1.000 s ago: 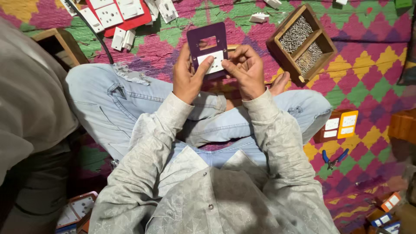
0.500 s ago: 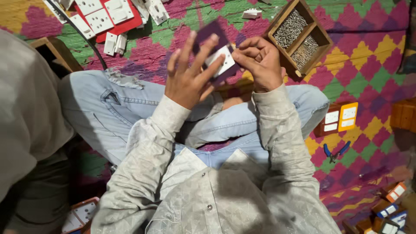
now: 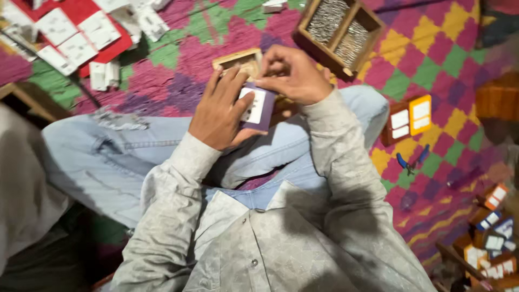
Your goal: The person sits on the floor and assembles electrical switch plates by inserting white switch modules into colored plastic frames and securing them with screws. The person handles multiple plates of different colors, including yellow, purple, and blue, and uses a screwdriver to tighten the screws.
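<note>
Between both hands' fingers (image 3: 230,89) sits the purple switch plate (image 3: 258,108).

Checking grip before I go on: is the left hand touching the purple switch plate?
Touching. The head view shows the left hand lying against the purple switch plate, fingers across its left side, no gap between them.

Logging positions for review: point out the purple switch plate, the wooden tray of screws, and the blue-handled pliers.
purple switch plate (image 3: 258,108), head view, white insert.
wooden tray of screws (image 3: 319,51), head view, near wall.
blue-handled pliers (image 3: 411,160), head view, handles.
</note>
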